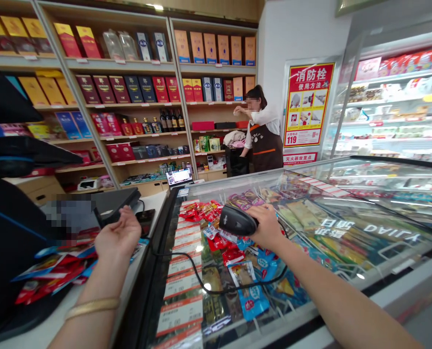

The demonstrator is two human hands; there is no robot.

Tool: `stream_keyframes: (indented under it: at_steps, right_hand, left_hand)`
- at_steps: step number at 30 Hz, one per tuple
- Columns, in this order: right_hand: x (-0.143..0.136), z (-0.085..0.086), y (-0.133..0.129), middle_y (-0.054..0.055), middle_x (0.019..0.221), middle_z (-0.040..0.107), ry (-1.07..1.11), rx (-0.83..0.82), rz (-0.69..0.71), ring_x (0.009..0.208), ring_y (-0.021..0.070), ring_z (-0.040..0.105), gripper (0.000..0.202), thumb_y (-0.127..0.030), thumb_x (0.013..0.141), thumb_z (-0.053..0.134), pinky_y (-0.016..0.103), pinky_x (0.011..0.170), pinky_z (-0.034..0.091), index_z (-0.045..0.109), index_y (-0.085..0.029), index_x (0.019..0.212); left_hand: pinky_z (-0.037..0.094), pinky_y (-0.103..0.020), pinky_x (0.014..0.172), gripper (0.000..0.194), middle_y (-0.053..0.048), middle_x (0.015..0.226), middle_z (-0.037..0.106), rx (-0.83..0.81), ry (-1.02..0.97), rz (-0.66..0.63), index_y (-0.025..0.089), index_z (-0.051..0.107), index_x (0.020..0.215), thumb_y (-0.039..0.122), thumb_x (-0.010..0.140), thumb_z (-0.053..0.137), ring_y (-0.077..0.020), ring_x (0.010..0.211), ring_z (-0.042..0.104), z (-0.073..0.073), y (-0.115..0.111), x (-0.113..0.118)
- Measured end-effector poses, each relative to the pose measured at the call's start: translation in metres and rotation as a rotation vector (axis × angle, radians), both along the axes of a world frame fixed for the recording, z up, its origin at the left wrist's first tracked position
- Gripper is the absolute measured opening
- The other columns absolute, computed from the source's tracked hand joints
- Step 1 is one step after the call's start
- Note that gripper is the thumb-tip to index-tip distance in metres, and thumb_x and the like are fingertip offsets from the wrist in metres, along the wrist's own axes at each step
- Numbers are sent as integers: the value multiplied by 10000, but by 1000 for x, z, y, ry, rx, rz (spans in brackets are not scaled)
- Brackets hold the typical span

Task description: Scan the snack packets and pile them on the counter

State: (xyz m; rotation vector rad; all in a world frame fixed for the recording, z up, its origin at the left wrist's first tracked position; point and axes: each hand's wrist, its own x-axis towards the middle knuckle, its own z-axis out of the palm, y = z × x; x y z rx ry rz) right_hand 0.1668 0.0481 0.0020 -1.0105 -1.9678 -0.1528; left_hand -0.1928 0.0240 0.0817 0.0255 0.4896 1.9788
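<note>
My right hand [267, 224] is wrapped round a black barcode scanner [236, 221], held over the glass-topped freezer [346, 213]. Its black cable [197, 276] loops across the glass. Under and around the scanner lie red and blue snack packets [250, 291]. My left hand [118, 233], with a gold bangle at the wrist, hovers over the white counter [161, 198] with its palm turned up, fingers loosely bent and nothing visible in them. Close below that hand is a pile of red and blue snack packets [61, 271].
A dark checkout screen and stand [5, 208] fill the left edge. A phone-like black device [145, 218] lies on the counter. Behind the freezer, a person in a brown apron [264, 140] stands near shelves [136, 104] of boxed bottles. A lit display fridge [401, 106] is at right.
</note>
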Motion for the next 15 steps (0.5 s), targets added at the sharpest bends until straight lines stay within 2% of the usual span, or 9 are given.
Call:
stream_keyframes:
  at_steps: [1, 2, 4, 6, 8, 12, 15]
  right_hand:
    - [2, -1, 2, 33, 820, 730, 18, 12, -21, 792, 201, 613, 197, -329, 711, 681, 355, 824, 270, 708, -223, 875]
    - [4, -1, 4, 33, 820, 732, 34, 22, -41, 795, 202, 615, 196, -336, 716, 682, 354, 821, 269, 709, -223, 874]
    - [7, -1, 8, 34, 819, 734, 52, 32, -80, 801, 204, 617, 187, -351, 729, 685, 350, 815, 269, 707, -221, 861]
    - [10, -1, 11, 35, 809, 730, 60, 31, -114, 805, 205, 617, 179, -363, 743, 683, 349, 812, 271, 700, -219, 847]
    - [12, 0, 12, 33, 792, 722, 66, 28, -138, 802, 205, 614, 179, -367, 744, 682, 349, 813, 275, 694, -217, 842]
    - [12, 1, 13, 33, 816, 717, 71, 25, -157, 822, 210, 611, 182, -341, 710, 683, 354, 822, 275, 689, -218, 844]
    - [11, 1, 12, 33, 826, 715, 85, 26, -152, 847, 214, 612, 176, -308, 693, 675, 358, 832, 269, 690, -218, 844]
  left_hand:
    - [533, -126, 509, 327, -18, 729, 666, -68, 159, 43, 146, 584, 965, 6, 875, 303, -73, 551, 646, -4, 5, 13]
    - [547, -151, 540, 259, -24, 728, 672, -136, 356, 33, 141, 602, 938, 29, 853, 384, -86, 576, 656, -10, 9, 28]
    - [564, -207, 595, 176, -39, 767, 705, -170, 821, -49, 154, 647, 939, 117, 775, 592, -127, 649, 680, -26, 18, 57]
    - [589, -307, 731, 249, -61, 839, 742, -121, 1270, -119, 166, 683, 962, 269, 736, 689, -191, 792, 708, -46, 24, 82]
    - [569, -410, 868, 362, -83, 934, 762, -77, 1619, -166, 176, 703, 994, 366, 686, 716, -251, 910, 710, -65, 29, 99]
    - [478, -481, 1028, 452, -138, 1173, 727, -29, 2065, -127, 180, 717, 1061, 403, 668, 697, -321, 1129, 658, -95, 31, 111]
    - [488, -474, 1013, 456, -157, 1208, 711, -15, 2224, -171, 165, 710, 1129, 386, 739, 623, -315, 1134, 659, -103, 29, 111]
